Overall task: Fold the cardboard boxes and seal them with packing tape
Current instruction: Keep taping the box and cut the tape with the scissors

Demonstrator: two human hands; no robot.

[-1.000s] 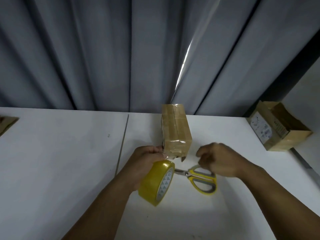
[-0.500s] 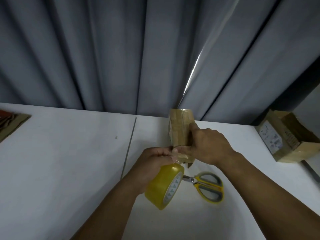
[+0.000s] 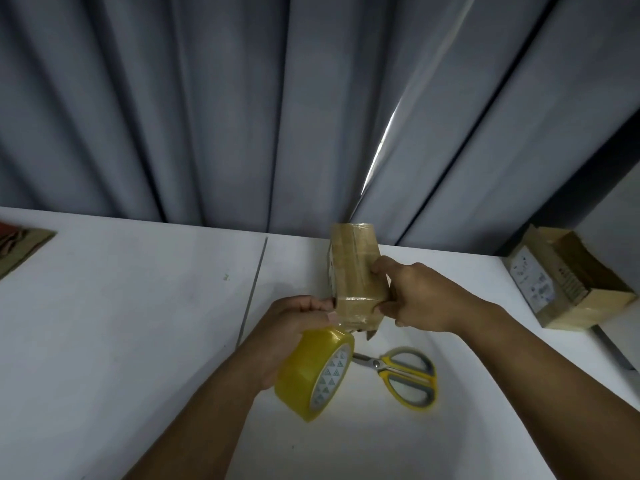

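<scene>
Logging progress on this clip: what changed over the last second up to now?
The right hand, free above the scissors a second ago, moved forward to the small box and now grips its right side. Unchanged: the left hand holds the tape roll at the box's near end, the scissors lie on the table, and the second box sits far right.

Right hand gripped a taped box; left hand held a tape roll above scissors on the surface.
</scene>
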